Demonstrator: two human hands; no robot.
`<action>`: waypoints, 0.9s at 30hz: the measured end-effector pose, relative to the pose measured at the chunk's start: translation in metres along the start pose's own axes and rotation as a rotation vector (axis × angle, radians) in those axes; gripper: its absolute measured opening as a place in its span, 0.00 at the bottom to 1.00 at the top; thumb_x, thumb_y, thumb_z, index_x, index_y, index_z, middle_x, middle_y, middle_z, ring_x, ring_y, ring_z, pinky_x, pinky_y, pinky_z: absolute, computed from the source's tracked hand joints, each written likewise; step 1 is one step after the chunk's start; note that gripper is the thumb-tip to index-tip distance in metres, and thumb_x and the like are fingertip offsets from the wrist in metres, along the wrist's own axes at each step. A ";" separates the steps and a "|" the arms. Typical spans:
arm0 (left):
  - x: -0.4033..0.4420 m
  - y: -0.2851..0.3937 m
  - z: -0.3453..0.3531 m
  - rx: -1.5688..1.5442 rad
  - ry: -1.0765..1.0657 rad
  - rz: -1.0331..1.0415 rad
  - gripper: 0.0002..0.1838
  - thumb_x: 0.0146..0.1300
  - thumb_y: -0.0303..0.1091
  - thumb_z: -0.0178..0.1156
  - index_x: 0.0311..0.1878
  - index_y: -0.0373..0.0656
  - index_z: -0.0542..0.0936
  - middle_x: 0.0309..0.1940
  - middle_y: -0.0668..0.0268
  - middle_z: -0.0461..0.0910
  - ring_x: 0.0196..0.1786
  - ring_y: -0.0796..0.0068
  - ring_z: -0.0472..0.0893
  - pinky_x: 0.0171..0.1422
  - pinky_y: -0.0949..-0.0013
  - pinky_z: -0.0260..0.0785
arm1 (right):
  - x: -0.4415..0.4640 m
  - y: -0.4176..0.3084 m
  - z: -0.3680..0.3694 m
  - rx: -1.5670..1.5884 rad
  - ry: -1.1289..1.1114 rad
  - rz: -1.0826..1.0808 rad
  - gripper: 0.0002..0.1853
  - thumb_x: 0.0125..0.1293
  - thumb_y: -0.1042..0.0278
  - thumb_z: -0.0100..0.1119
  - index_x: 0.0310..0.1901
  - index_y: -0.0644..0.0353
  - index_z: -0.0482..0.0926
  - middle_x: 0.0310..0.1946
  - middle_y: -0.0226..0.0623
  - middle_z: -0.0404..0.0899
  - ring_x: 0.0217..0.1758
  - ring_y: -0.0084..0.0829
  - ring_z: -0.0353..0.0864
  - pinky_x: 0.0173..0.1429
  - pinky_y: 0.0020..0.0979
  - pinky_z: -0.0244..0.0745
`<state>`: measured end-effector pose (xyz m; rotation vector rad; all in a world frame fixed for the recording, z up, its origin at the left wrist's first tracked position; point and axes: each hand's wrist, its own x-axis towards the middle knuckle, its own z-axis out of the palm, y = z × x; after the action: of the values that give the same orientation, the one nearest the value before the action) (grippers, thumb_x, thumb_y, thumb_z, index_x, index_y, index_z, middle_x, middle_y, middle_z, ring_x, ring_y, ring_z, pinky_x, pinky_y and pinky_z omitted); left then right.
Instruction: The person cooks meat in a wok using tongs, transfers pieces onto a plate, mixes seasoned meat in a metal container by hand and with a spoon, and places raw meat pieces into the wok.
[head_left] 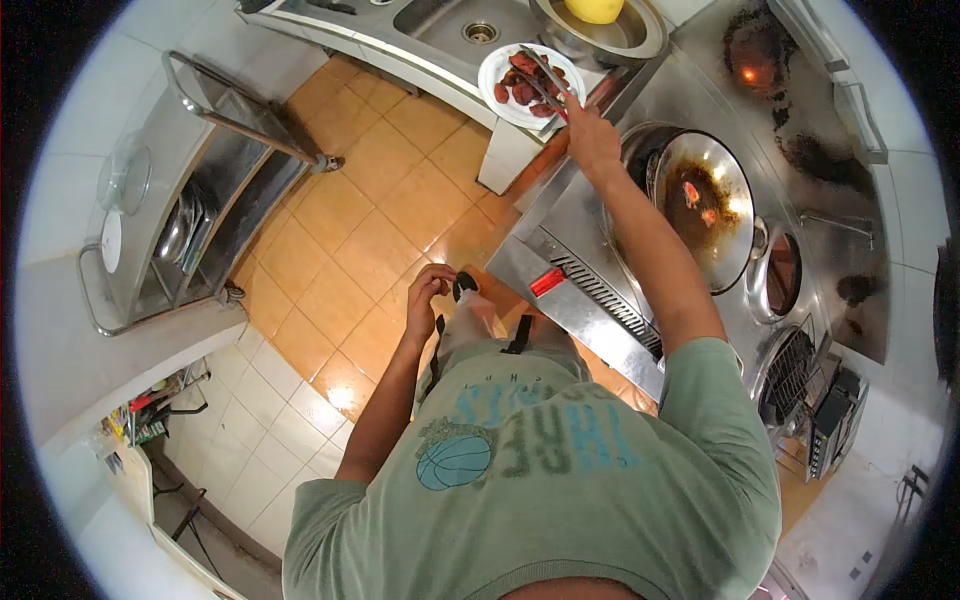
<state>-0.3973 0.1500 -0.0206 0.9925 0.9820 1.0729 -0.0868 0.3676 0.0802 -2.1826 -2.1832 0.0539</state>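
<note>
My right hand [594,140] is closed on a pair of metal tongs [545,72], whose tips reach over a white plate [487,82]. Dark red pieces of cooked meat [522,92] lie on that plate, and the tongs' tips touch or hover just above them; I cannot tell which. Right of my forearm, a large wok [735,170] sits on the stove with a little browned oil and a couple of reddish pieces [692,193] in it. My left hand [430,287] hangs by my side over the floor, fingers loosely bent, with nothing visible in it.
A sink [430,25] and a metal basin [640,50] holding something yellow [594,8] lie beyond the plate. The stove counter [530,250] runs along my right, with another burner [785,375] nearer me. A metal shelf rack [200,140] stands left across the tiled floor [345,215].
</note>
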 end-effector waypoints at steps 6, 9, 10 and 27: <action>0.020 -0.009 0.000 -0.025 -0.079 -0.056 0.17 0.65 0.45 0.52 0.40 0.38 0.78 0.43 0.65 0.75 0.37 0.76 0.72 0.45 0.71 0.64 | -0.009 -0.001 -0.009 0.007 -0.003 0.045 0.18 0.64 0.73 0.50 0.55 0.52 0.64 0.41 0.56 0.77 0.37 0.56 0.83 0.39 0.50 0.80; 0.027 -0.009 0.004 -0.014 -0.110 -0.066 0.19 0.65 0.47 0.51 0.41 0.40 0.79 0.43 0.66 0.76 0.37 0.76 0.72 0.45 0.71 0.64 | -0.011 -0.003 -0.007 0.056 -0.009 0.079 0.23 0.61 0.74 0.54 0.57 0.51 0.63 0.41 0.56 0.77 0.37 0.56 0.83 0.39 0.50 0.80; 0.028 -0.008 0.005 -0.016 -0.117 -0.064 0.19 0.66 0.48 0.51 0.41 0.40 0.79 0.43 0.66 0.76 0.37 0.76 0.71 0.45 0.71 0.64 | -0.013 -0.005 -0.008 0.065 -0.016 0.084 0.23 0.60 0.74 0.55 0.58 0.51 0.62 0.41 0.57 0.77 0.37 0.57 0.83 0.39 0.51 0.79; 0.047 0.002 0.033 0.038 0.003 0.077 0.15 0.67 0.39 0.49 0.38 0.37 0.78 0.46 0.62 0.75 0.38 0.77 0.72 0.44 0.73 0.66 | -0.189 -0.005 -0.081 0.782 -0.099 0.356 0.34 0.51 0.61 0.71 0.56 0.59 0.63 0.34 0.42 0.78 0.38 0.44 0.81 0.43 0.44 0.74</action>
<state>-0.3570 0.1906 -0.0165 1.0674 0.9759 1.1230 -0.0863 0.1780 0.1583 -2.0436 -1.3967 0.8750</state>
